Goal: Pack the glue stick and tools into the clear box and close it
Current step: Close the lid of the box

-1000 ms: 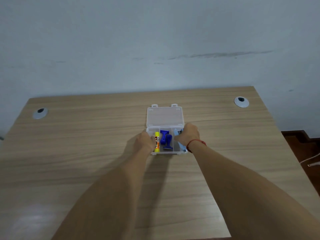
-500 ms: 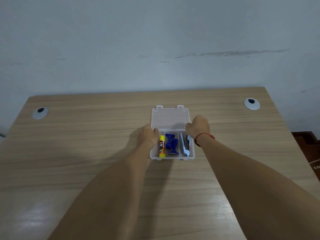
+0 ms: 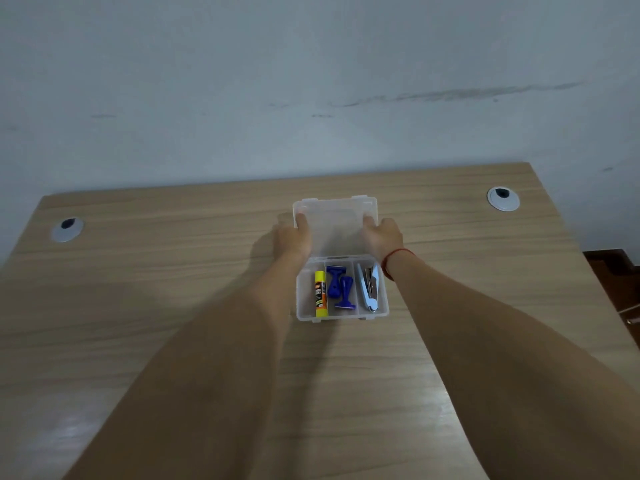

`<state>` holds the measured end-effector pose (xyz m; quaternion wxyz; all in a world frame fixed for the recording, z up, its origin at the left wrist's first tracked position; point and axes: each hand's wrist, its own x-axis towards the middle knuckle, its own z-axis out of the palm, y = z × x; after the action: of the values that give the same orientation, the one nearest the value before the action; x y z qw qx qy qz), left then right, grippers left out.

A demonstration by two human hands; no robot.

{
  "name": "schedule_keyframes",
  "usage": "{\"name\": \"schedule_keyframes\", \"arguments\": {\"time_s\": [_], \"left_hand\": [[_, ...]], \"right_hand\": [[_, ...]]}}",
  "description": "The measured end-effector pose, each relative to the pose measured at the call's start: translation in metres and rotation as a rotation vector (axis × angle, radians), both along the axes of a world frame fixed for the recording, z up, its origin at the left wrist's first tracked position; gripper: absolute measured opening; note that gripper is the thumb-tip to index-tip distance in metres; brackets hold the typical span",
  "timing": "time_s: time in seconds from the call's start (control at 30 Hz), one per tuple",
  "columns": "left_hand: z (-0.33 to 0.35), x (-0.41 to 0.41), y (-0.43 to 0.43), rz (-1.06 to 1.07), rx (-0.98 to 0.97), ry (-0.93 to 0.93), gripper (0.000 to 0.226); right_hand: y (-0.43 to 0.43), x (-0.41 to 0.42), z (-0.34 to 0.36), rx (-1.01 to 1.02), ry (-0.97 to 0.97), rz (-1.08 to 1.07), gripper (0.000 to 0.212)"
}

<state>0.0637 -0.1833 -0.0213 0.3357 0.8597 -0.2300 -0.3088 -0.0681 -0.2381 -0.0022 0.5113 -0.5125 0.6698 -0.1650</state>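
Observation:
The clear box [image 3: 304, 315] sits mid-table with three compartments. A yellow glue stick [image 3: 320, 298] lies in the left one, two blue tools [image 3: 341, 287] in the middle, a silver stapler-like tool [image 3: 369, 287] in the right. The clear lid [image 3: 335, 226] is open and leans away from me. My left hand [image 3: 292, 239] grips the lid's left edge, thumb on its inner face. My right hand [image 3: 382, 237] grips the right edge the same way; a red string circles that wrist.
The wooden table [image 3: 173, 306] has a grey cable grommet at far left [image 3: 67, 229] and another at far right [image 3: 503, 198]. A pale wall stands behind. Dark floor shows past the table's right edge.
Both hands moved from the sides of the box base forward to the lid's edges and took hold of it. The stapler-like tool is now uncovered.

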Motion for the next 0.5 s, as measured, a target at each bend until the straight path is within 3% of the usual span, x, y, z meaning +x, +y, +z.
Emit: {"name": "schedule_keyframes", "arguments": {"time_s": [0.13, 0.27, 0.4, 0.5], "left_hand": [[0.013, -0.013, 0.013, 0.063, -0.005, -0.073, 0.086], [0.018, -0.028, 0.040, 0.137, -0.031, -0.172, 0.075], [0.015, -0.040, 0.065, 0.216, -0.015, -0.155, 0.065], [0.003, -0.048, 0.080, 0.160, 0.055, -0.147, 0.047]], "right_hand": [[0.012, -0.013, 0.014, -0.012, -0.028, 0.028, 0.074], [0.025, -0.028, 0.019, -0.025, -0.023, -0.006, 0.088], [0.043, -0.048, 0.008, -0.044, 0.019, 0.008, 0.047], [0.061, -0.059, -0.001, -0.035, 0.176, 0.193, 0.026]]}}
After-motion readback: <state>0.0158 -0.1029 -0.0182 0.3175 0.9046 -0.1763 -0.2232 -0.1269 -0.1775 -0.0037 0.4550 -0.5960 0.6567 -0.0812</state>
